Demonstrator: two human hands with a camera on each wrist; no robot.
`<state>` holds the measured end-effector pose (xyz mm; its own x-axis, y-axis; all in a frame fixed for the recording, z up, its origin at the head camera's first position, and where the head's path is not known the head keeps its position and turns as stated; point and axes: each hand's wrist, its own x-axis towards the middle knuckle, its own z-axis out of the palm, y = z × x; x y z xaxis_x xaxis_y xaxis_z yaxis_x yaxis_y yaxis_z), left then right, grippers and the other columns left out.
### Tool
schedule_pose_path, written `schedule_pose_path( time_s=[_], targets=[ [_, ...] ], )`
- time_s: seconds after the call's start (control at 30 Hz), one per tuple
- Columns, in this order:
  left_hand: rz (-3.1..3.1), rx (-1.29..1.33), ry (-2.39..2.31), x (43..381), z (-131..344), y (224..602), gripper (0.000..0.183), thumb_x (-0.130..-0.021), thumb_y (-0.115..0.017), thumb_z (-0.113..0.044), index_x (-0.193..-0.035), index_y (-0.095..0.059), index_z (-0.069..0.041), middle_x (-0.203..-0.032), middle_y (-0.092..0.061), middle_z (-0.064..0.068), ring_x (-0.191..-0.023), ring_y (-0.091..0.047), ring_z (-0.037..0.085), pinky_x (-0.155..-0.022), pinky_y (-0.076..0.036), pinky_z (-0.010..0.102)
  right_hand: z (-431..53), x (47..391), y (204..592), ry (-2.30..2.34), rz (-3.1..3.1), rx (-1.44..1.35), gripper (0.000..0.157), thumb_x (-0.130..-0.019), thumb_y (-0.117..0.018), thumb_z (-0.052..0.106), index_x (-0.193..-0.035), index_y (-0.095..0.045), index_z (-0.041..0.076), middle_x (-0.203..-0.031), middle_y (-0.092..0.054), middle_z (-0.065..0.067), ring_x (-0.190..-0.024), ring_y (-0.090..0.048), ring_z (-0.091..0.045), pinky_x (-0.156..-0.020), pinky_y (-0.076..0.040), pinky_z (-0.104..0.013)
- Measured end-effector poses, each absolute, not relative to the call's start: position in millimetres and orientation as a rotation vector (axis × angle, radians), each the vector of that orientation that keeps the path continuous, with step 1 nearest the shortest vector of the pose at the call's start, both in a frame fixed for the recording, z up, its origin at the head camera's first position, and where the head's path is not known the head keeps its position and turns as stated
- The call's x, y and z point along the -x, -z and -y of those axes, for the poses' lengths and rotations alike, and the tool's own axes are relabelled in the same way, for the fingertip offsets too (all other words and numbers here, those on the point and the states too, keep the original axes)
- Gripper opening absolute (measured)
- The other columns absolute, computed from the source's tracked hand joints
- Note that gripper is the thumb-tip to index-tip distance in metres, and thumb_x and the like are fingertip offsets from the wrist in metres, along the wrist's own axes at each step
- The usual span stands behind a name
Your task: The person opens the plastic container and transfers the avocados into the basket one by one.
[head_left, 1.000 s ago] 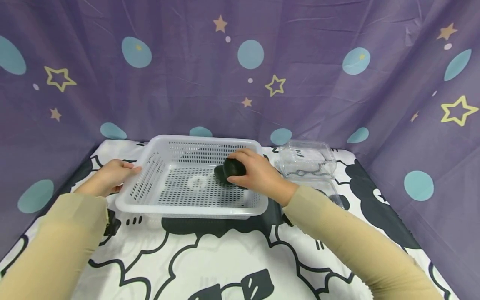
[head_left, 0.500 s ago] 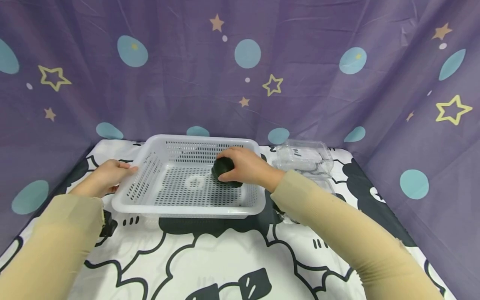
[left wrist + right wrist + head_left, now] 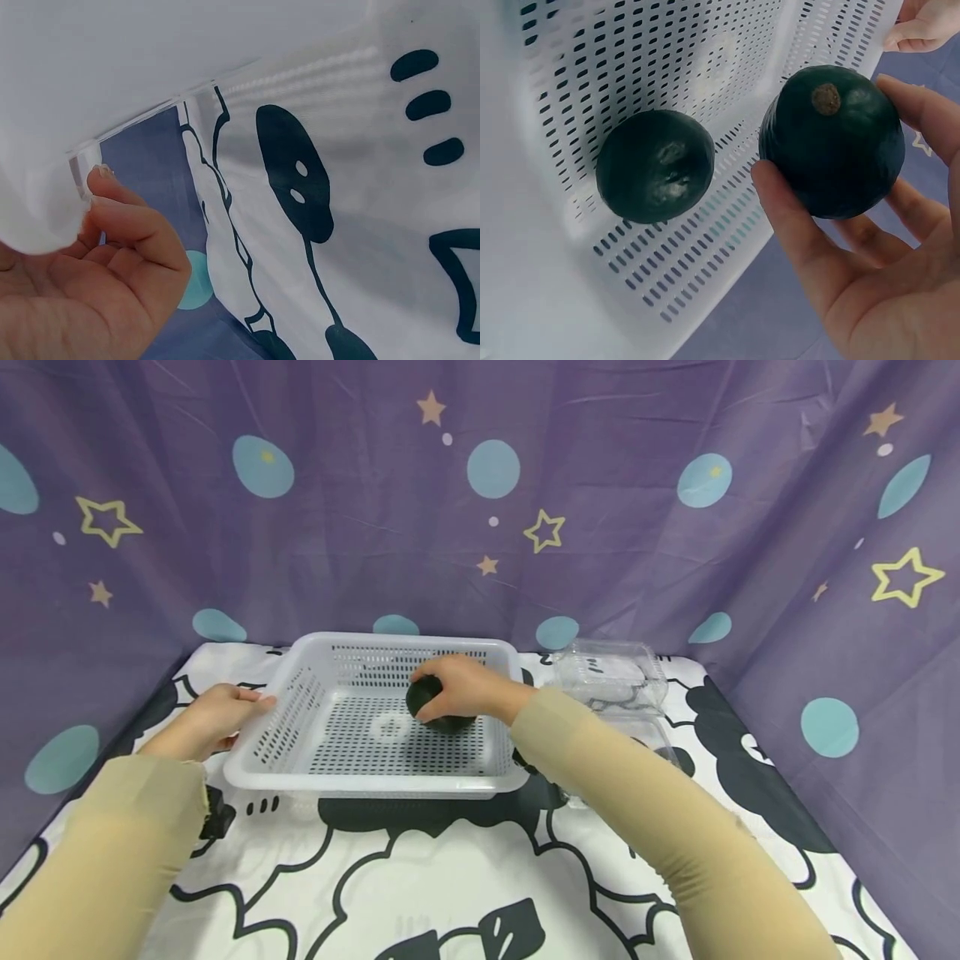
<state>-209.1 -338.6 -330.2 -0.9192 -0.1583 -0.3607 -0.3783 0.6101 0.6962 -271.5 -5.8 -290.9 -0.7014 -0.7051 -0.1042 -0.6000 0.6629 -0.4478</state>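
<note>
A white plastic basket (image 3: 375,785) with slotted sides and base stands toward the back of the table. My left hand (image 3: 213,714) holds its left rim; in the left wrist view the thumb and fingers pinch the rim (image 3: 45,225) from outside. Inside the right half of the basket, my right hand (image 3: 472,687) grips a dark green avocado (image 3: 422,695), fingers and thumb spread round its sides. The right wrist view shows this avocado (image 3: 836,142) with its brown stem scar facing the camera. A second dark avocado (image 3: 656,166) lies on the basket's slotted base, partly under my right hand in the head view.
Clear plastic clamshell containers (image 3: 611,675) with raised lids stand to the right of the basket, partly behind my right sleeve (image 3: 622,777). A white cloth with black cartoon drawings (image 3: 435,877) covers the table. A purple curtain (image 3: 337,568) hangs close behind the basket.
My right hand has moved left inside the basket with the avocado, passing over the other one, which now shows on its right. The left hand has kept its hold on the rim.
</note>
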Motion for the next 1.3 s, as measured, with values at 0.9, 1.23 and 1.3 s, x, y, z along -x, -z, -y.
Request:
schedule_pose_path(
  time_s=[0.9,1.23,1.3],
  targets=[
    [-2.578,0.446,-1.190,207.7,338.0,328.5,0.063,-0.106,-0.043,-0.036,-0.144,-0.031,0.013,-0.126,-0.054,0.025,-0.093,-0.061,0.020,-0.074,-0.051,0.031,33.6,293.8,333.0,0.704,-2.547,1.111,0.057,-0.087,-0.077,0.028,-0.139,-0.057,0.017,-0.135,-0.059,-0.005,-0.116,-0.058,-0.020,-0.092,-0.051,-0.032],
    [-2.578,0.446,-1.200,209.2,336.7,329.4,0.061,-0.105,-0.044,-0.035,-0.142,-0.033,0.013,-0.124,-0.056,0.026,-0.089,-0.063,0.018,-0.071,-0.052,0.030,35.2,295.4,343.8,0.655,-2.571,1.081,0.060,-0.086,-0.078,0.027,-0.141,-0.055,0.017,-0.141,-0.056,-0.004,-0.124,-0.055,-0.021,-0.101,-0.048,-0.036],
    [-2.582,0.447,-1.197,208.9,336.7,329.1,0.062,-0.105,-0.044,-0.035,-0.142,-0.032,0.013,-0.125,-0.054,0.027,-0.091,-0.063,0.019,-0.071,-0.052,0.030,35.4,296.4,345.1,0.624,-2.583,1.095,0.061,-0.086,-0.079,0.027,-0.141,-0.055,0.016,-0.141,-0.057,-0.004,-0.124,-0.055,-0.021,-0.101,-0.048,-0.036]
  ],
)
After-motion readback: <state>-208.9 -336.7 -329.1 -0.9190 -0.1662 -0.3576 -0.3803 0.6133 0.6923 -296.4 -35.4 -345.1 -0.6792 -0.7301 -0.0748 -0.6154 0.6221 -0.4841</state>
